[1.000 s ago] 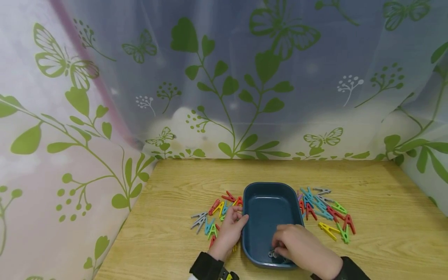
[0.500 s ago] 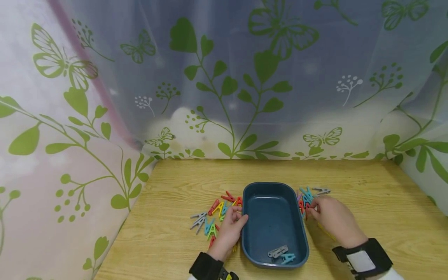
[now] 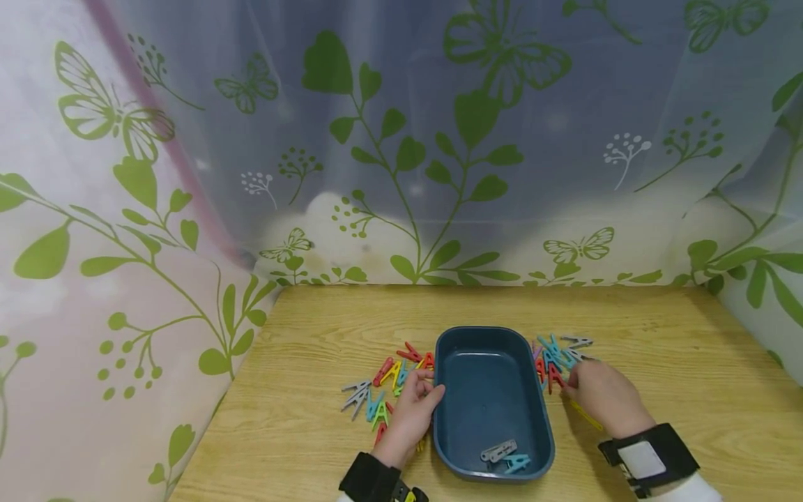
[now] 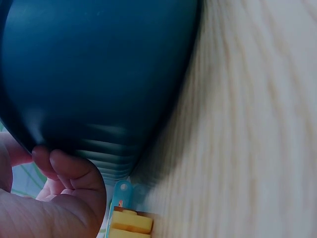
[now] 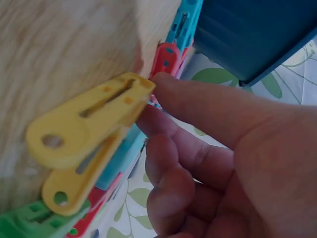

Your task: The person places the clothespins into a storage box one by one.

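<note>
A dark blue plastic basin (image 3: 483, 397) stands on the table, with grey clothespins (image 3: 498, 451) and a light blue clothespin (image 3: 516, 463) inside. My left hand (image 3: 410, 411) holds its left rim between thumb and fingers, seen closer in the left wrist view. To the right of the basin, my right hand (image 3: 605, 397) is down among scattered clothespins, beside a red clothespin (image 3: 555, 378). In the right wrist view a yellow clothespin (image 5: 94, 119) lies right by the thumb and bent fingers. Whether the fingertips pinch anything is hidden.
Left of the basin lie several coloured clothespins, such as a grey one (image 3: 356, 394) and a red one (image 3: 383, 371). More lie to the right, such as a grey one (image 3: 577, 341). A patterned curtain (image 3: 401, 139) hangs behind the wooden table (image 3: 314, 328).
My right hand has left the basin, uncovering the clothespins inside. It went to the right-hand pile, reached a red clothespin, then shifted slightly right and nearer. The left hand stays on the rim.
</note>
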Tool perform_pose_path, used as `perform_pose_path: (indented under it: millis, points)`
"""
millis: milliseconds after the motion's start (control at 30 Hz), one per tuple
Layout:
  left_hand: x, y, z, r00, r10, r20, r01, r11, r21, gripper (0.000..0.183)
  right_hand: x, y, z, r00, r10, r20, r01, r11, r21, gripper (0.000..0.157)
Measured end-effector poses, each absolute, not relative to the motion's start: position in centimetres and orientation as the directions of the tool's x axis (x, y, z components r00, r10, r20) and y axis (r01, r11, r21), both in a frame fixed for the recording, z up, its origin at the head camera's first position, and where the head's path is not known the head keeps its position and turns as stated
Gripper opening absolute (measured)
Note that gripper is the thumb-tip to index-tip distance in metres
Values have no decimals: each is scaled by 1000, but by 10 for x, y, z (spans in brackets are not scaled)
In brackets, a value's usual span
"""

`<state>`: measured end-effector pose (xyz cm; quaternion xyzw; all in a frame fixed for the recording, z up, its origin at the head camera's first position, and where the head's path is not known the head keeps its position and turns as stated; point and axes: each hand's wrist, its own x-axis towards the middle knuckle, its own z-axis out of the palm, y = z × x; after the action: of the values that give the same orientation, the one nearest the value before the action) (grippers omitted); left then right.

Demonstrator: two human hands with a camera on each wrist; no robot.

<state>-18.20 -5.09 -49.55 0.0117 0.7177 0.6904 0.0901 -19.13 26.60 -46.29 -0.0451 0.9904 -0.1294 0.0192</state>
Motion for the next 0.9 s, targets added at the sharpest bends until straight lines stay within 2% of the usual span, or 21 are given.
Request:
perform_pose_path:
  millis: [300, 467, 600, 767, 900]
  points:
    - [-183, -51, -498, -982, 146, -124, -116, 62, 991, 31, -193, 268, -467, -994, -72, -79, -46, 957, -287, 19]
    - [-183, -51, -499, -981, 145, -129, -121, 64, 991, 31, -189, 270, -459, -996, -53, -66, -32, 958, -286, 27]
    - [-183, -51, -498, -981, 143, -133, -125, 67, 990, 31, -182, 269, -446, -999, -49, 6, -49, 954, -296, 33]
    - [-183, -51, -498, -981, 137, -137, -129, 67, 989, 32, -171, 256, -428, -983, -81, 163, -127, 947, -295, 21]
    - [-183, -51, -497, -981, 137, -137, -130, 60, 990, 32, -162, 233, -418, -969, -111, 220, -177, 935, -308, 13]
